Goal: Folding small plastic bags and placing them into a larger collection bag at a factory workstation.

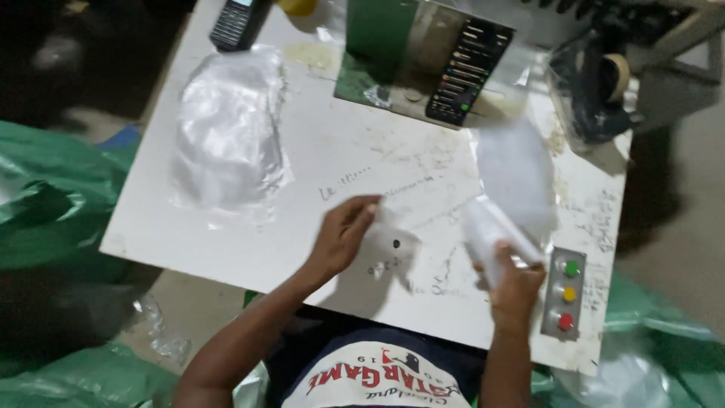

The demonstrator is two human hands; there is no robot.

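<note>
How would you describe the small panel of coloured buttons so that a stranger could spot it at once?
Start at the white table and go to its near right corner, just beside the right hand. There sits a narrow grey button panel. It alone carries three round buttons in a row: green, yellow, red.

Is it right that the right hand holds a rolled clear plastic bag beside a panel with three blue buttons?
Not quite. In the head view the right hand does hold the rolled clear plastic bag beside the panel, but its three buttons are green, yellow and red, not blue.
</note>
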